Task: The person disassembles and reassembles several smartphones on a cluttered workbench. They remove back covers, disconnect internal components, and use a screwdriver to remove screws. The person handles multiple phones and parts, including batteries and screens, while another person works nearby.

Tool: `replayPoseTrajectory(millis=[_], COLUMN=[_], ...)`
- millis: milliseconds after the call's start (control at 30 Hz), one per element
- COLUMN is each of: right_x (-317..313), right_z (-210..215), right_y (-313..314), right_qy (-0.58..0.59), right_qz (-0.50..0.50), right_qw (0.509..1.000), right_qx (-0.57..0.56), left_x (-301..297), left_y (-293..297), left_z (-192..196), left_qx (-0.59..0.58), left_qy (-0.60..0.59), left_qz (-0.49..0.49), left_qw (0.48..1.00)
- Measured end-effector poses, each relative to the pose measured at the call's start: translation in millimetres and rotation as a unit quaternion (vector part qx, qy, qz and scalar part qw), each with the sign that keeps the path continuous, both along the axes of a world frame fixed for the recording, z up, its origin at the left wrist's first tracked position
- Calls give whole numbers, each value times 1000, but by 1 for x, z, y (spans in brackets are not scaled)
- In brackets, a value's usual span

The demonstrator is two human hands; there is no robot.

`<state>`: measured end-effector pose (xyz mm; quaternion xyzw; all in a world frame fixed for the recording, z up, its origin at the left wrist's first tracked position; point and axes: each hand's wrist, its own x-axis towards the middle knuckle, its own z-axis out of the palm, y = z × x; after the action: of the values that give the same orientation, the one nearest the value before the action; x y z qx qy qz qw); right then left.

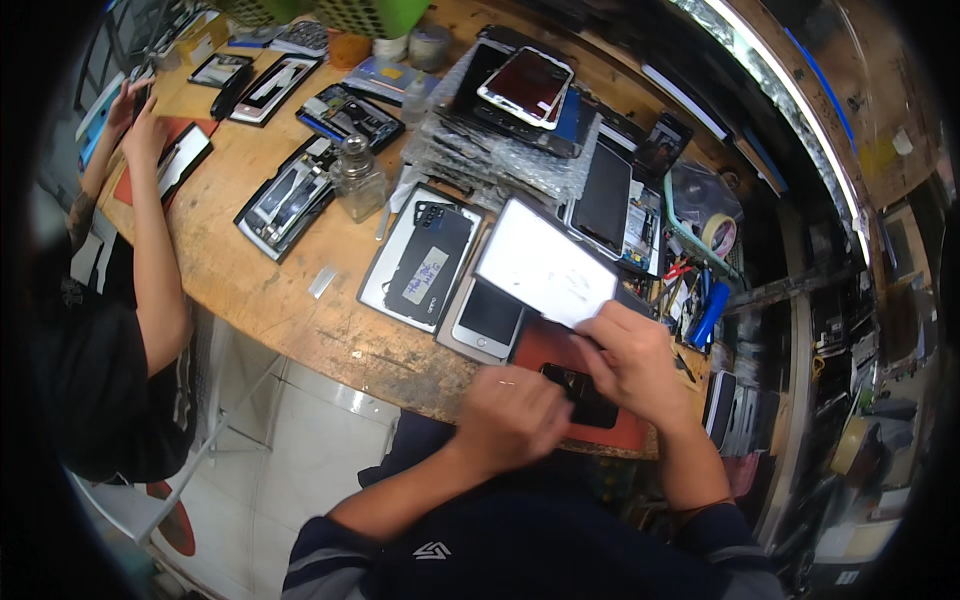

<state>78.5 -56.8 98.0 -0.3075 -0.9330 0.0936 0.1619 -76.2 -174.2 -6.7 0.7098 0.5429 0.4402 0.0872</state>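
Observation:
My left hand (512,420), somewhat blurred, is curled closed over the table's near edge; what it holds, if anything, is hidden. My right hand (635,365) has its fingers bent together at the near corner of a bright white rectangular panel (545,262); whether it grips the panel or something smaller I cannot tell. Beneath and between both hands, a dark phone (590,400) lies on a red mat (615,432). Left of the panel are a white-framed phone (488,325) with a dark screen and a large phone box or case (420,258) with a handwritten label.
Opened devices (290,195), a glass bottle (358,180) and a bubble-wrapped stack (500,150) cover the wooden table (300,300). Hand tools (690,300) and a tape roll (718,232) stand at right. At the far left, another person's hands (140,120) are raised over the table.

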Motion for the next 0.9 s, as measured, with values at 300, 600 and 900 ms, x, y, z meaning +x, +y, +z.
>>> replayPoseTrajectory(millis=[300, 600, 900], right_x=[63, 91, 95], right_z=[-3, -14, 0], right_y=[-23, -44, -50], right_qy=[14, 21, 10], right_qz=[-126, -148, -152], right_qw=[992, 989, 987], right_qx=[12, 7, 43], left_x=[-24, -30, 16], left_y=[23, 35, 21], left_z=[14, 23, 9], left_qx=[-160, -152, -75], left_qy=[152, 11, 25], left_qz=[240, 191, 140], left_qw=[945, 970, 987])
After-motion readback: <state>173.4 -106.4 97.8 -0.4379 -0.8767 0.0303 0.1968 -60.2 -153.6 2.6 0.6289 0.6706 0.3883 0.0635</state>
